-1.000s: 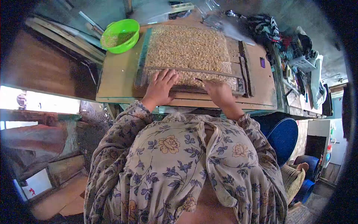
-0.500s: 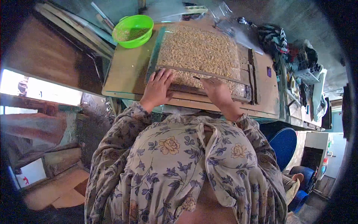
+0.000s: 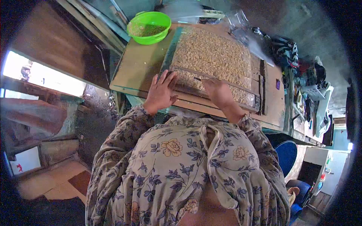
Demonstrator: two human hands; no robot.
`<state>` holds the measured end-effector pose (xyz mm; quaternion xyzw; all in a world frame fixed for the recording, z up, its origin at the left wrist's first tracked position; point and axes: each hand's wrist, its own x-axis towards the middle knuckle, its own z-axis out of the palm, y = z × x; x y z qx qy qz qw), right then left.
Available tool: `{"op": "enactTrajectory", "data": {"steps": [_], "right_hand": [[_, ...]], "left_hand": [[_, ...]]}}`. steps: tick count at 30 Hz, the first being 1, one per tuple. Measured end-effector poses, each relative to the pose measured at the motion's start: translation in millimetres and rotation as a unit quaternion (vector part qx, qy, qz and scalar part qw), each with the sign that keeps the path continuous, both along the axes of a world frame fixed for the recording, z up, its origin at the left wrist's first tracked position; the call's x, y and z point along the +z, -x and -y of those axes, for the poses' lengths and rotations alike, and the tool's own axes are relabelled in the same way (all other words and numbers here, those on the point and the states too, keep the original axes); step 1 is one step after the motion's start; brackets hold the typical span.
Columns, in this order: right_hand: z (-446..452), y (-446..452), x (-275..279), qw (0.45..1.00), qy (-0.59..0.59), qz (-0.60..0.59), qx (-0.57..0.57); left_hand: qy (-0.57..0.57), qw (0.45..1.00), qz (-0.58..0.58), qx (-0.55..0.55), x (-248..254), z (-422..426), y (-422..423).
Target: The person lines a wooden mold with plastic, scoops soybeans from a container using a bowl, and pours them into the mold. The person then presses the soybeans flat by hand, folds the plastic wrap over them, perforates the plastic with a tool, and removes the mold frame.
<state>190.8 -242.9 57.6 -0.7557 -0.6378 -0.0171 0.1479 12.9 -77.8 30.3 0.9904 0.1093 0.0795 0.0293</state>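
Note:
A broad, flat layer of tan nut-like pieces (image 3: 211,52), with clear film showing at its edges, lies on the work board. Across its near part runs a thin straight strip (image 3: 233,86). My left hand (image 3: 160,92) rests at the strip's left end, fingers spread and thumb apart. In my right hand (image 3: 219,93) is a thin dark tool (image 3: 197,79), gripped closed, its tip pointing left over the pieces beside the strip. Whether it is a blade or a pen I cannot make out. The fingers round its back end are partly hidden.
A green plastic bowl (image 3: 152,39) with crumbs in it stands on the board's (image 3: 137,64) far left. Dark bars (image 3: 263,86) lie right of the layer, near a small purple object (image 3: 278,84). Clutter and a white basket (image 3: 313,92) line the right side.
The view has turned slightly, so the bench appears shifted right. My left fingers look more raised and curved at the strip's end. My right hand still grips the dark tool.

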Motion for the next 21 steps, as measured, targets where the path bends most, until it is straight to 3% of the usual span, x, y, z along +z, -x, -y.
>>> {"op": "enactTrajectory", "data": {"steps": [3,5,8,12,15,17,21], "right_hand": [[-11.3,2.5,-1.2,0.999,-0.025,0.034,0.006],[-21.0,6.9,-3.3,0.998,0.050,-0.013,-0.046],[-32.0,5.1,-16.1,0.998,0.053,0.024,0.012],[-36.4,9.0,-6.2,0.993,0.114,0.007,-0.012],[-38.9,8.5,-4.8,0.995,0.082,0.045,0.017],[-38.3,12.8,7.7,0.999,0.042,0.009,-0.027],[-44.4,11.1,7.1,1.000,0.000,-0.014,0.010]], "left_hand": [[-0.019,1.000,0.015,0.001,-3.1,-1.2,2.8],[-0.013,1.000,0.026,0.000,-3.2,-1.3,4.6],[-0.003,1.000,0.023,0.004,-0.7,-2.0,5.9],[0.003,1.000,0.005,0.008,2.2,-2.0,7.0],[0.004,0.999,0.033,0.011,-1.7,-3.8,8.3],[0.006,1.000,0.010,0.017,1.0,-3.5,9.0],[0.007,1.000,0.003,0.015,4.8,-3.5,10.1]]}}
